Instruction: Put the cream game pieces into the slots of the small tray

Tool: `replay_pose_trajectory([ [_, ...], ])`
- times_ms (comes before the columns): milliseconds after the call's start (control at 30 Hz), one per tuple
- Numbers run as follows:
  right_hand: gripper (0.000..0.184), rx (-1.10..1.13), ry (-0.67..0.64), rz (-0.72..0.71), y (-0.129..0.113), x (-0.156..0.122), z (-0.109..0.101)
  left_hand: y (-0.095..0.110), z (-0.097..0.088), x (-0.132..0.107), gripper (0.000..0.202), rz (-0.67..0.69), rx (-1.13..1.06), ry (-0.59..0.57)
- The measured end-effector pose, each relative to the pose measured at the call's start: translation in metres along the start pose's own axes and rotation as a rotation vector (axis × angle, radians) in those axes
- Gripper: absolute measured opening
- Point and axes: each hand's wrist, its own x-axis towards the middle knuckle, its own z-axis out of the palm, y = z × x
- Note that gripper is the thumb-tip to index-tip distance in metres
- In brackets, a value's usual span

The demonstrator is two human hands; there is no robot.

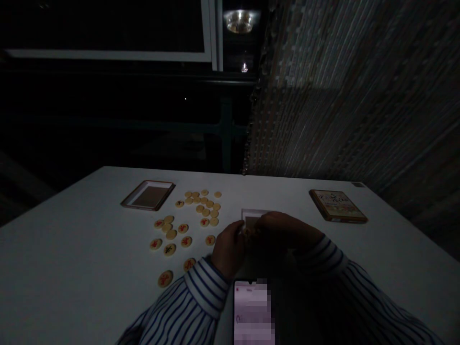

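Near the middle of the white table [79, 249], my left hand [227, 249] is closed at the left side of a small open box [253, 212] with pale walls. My right hand [283, 230] reaches across the box from the other side, its fingers curled down into it. What those fingers hold is hidden in shadow. Left of my hands lie several round wooden Chinese chess pieces [186, 242], scattered loosely. Some show red or black characters, others look blank on top.
An open shallow tray or lid [158, 183] sits at the far left. A closed box with a printed cover [338, 206] lies at the right. A lit phone [251, 311] is below my hands. Behind the table hangs a bead curtain [309, 96].
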Motion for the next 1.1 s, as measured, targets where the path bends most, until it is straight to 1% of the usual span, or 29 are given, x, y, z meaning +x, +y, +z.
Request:
replay_pose_trajectory([
  [267,0.024,0.021,0.011,-0.008,-0.002,0.000,0.001,-0.001,0.000,0.000,0.031,0.003,0.012,0.003],
  [400,0.024,0.044,-0.008,-0.008,-0.003,0.000,0.000,-0.001,0.001,0.000,0.031,-0.001,0.019,0.005],
  [533,0.023,0.052,-0.004,-0.005,-0.004,0.000,0.000,-0.001,0.000,0.000,0.030,0.019,0.013,0.016],
  [700,0.024,0.036,0.025,-0.033,-0.004,0.000,0.002,-0.002,0.001,0.000,0.030,0.022,0.005,0.010],
  [800,0.025,0.007,0.041,-0.018,0.000,-0.002,0.000,-0.004,0.002,0.001,0.030,0.021,-0.009,0.025],
  [867,0.025,-0.031,0.079,0.015,0.002,-0.004,-0.004,-0.005,0.002,0.001,0.030,0.026,-0.023,0.045],
  [1000,0.027,-0.082,0.208,0.072,0.000,-0.008,-0.015,-0.004,0.001,0.001,0.032,0.016,-0.027,0.074],
  [1100,0.028,-0.080,0.255,0.084,-0.005,-0.010,-0.020,-0.001,-0.002,0.002,0.032,0.014,-0.015,0.102],
])
